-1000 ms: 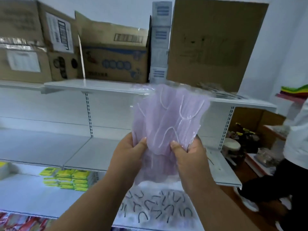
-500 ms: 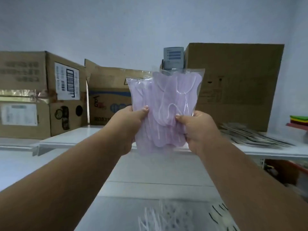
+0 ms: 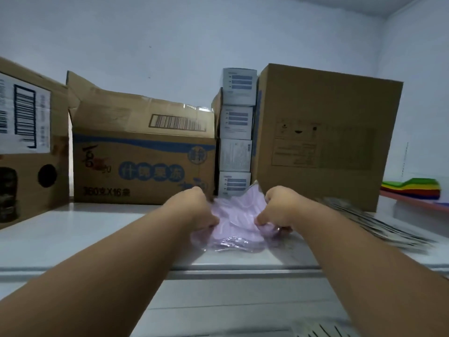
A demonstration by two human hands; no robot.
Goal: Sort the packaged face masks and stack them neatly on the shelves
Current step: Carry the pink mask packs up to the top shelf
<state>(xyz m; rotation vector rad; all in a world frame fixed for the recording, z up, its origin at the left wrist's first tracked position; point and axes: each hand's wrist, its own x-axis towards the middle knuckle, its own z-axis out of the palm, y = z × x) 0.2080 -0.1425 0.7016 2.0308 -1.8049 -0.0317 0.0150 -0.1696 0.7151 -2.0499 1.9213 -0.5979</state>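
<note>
A clear packet of lilac face masks lies on the white top shelf, near its front edge and about midway along. The left hand grips the packet's left side with curled fingers; the right hand pinches its right side. Behind it stands a stack of small white boxes, between a printed brown carton and a tall plain carton. Flat packets lie toward the shelf's right end. The wall behind is pale blue-white.

white shelf, mask pack, cartons
</note>
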